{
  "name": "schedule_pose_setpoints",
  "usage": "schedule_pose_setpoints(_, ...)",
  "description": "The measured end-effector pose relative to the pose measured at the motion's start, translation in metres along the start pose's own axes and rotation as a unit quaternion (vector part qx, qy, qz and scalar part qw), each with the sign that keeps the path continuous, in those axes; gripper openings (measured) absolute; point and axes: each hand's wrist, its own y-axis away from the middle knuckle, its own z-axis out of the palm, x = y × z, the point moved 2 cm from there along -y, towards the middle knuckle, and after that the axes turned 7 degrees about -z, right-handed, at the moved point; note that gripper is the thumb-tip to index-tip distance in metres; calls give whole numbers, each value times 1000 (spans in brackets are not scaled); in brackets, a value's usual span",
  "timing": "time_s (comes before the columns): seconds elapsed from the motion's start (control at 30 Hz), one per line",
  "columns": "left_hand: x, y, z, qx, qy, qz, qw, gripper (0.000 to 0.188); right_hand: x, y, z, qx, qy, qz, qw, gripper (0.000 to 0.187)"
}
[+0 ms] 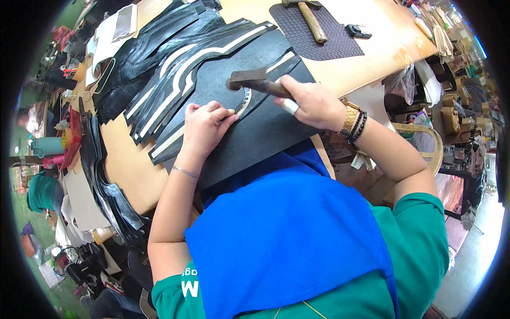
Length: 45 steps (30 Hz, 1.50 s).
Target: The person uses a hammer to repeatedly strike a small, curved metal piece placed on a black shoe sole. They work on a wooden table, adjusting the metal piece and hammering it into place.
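Black panel (pixel 258 101) with a notched, pale curved edge (pixel 247 97), on a dark board (pixel 215 82) under both hands: the left hand (pixel 204 127) has thumb and fingertips pinched together on the near end of the curve, the right hand (pixel 313 103) is closed round a hammer (pixel 249 78), its head just beyond the pinch. The step appears to be folding and tapping down the edge, the next stroke calling for fingertips clear of the hammer face; beyond the left hand, stacked black pieces (pixel 204 53) crowd the board, and beyond the right, well apart, a second hammer (pixel 312 22) lies on a textured mat (pixel 340 45)
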Motion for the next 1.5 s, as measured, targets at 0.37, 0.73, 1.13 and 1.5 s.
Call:
schedule_pose_setpoints(0.37,46,-34,33,-14,-18,-126,992,22,30,6,2,28,37,40,998,34)
schedule_pose_setpoints(0.73,51,-16,5,-48,7,-149,988,20,18,8,-3,-49,71,23,996,34)
schedule_pose_setpoints(1.13,25,2,10,-44,166,-132,976,20,14,14,10,7,19,-8,1000,35)
schedule_pose_setpoints(1.5,34,8,5,-28,80,-144,986,18,5,34,10,47,-4,2,999,32)
